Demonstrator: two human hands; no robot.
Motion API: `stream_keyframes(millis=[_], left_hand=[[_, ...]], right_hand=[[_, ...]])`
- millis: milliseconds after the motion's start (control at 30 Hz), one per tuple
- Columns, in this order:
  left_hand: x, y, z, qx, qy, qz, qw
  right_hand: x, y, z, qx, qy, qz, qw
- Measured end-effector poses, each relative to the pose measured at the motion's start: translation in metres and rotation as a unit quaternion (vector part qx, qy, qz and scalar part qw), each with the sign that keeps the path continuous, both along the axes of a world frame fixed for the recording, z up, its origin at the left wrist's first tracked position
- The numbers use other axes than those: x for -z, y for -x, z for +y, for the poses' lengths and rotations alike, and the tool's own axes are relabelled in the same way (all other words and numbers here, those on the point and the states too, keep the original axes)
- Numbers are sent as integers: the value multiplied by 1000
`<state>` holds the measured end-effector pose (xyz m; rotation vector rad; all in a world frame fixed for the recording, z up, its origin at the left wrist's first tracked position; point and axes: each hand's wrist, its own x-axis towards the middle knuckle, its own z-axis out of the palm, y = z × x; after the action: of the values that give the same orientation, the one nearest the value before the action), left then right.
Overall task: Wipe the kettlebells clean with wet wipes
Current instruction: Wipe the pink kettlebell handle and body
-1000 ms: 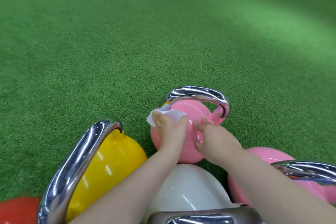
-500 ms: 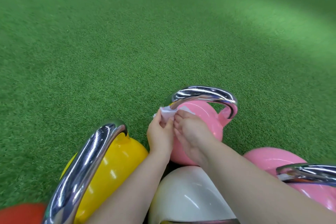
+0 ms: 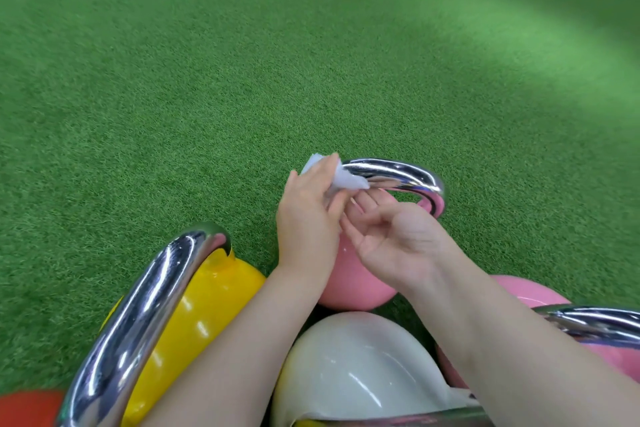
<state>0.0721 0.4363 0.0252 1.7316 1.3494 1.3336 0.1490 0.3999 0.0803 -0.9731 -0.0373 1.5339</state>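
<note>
We pinch wipe (image 3: 332,177) in left hand (image 3: 310,218) at pink kettlebell (image 3: 353,288) handle (image 3: 398,173); right hand (image 3: 391,239) loose, holding nothing; neighbouring kettlebells likely unwiped.

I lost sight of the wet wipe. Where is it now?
In the head view, centre: the wet wipe is pinched in the left hand against the left end of the far pink kettlebell's chrome handle.
</note>
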Motion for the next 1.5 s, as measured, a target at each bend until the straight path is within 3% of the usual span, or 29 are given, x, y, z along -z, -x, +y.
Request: stream_keyframes(millis=[67,133,233,300,400,467,533,567,633,667,700,767,867,1000,1033,1067,1167,1300,1367,1400,1500], left_hand=[[-3,-4,6,28,-44,48,997],[-4,-8,12,32,-91,115,989],[-6,-9,17,-18,-132,208,969],[-6,-9,17,-47,-130,240,961],[-8,-7,14,-50,-113,245,962],[-11,-3,14,-28,-65,215,974],[-4,2,13,-14,-13,111,994],[2,6,12,-4,-10,28,1000],[10,11,9,2,-23,-163,986],[11,14,9,-1,5,-261,965],[13,15,11,-15,48,-346,937],[14,17,18,-77,163,-453,873],[25,13,29,-105,311,-488,809],[28,8,30,-99,350,-454,813],[29,7,30,-106,350,-446,817],[30,7,30,-110,346,-439,821],[33,5,29,-97,338,-423,835],[32,3,24,-66,333,-376,862],[30,4,23,-56,332,-361,869],[30,5,23,-49,329,-355,873],[31,5,23,-28,325,-320,889]], right_hand=[[-6,-4,-5,58,5,81,995],[-13,-9,-12,86,37,59,994],[-18,-13,-18,116,106,-137,978],[-23,-11,-21,135,70,-336,930],[-29,-6,-22,66,-75,-672,734],[-26,1,-17,-20,-149,-759,634],[-22,6,-6,-128,-169,-812,544],[-18,6,0,-194,-179,-844,467],[-13,9,11,-307,-180,-907,225],[-11,10,17,-349,-152,-916,128],[-13,13,22,-374,-114,-916,93],[-18,20,31,-372,-99,-918,91],[-14,31,50,-411,-115,-904,34],[7,47,65,-458,-57,-878,-124],[12,47,65,-456,-53,-876,-149],[14,45,64,-445,-57,-881,-154],[15,29,55,-363,-122,-916,-120],[1,-13,45,-256,-187,-948,-2],[-4,-44,39,-248,-192,-944,105],[-7,-58,33,-244,-155,-940,179],[17,-88,4,-188,-4,-874,448]])
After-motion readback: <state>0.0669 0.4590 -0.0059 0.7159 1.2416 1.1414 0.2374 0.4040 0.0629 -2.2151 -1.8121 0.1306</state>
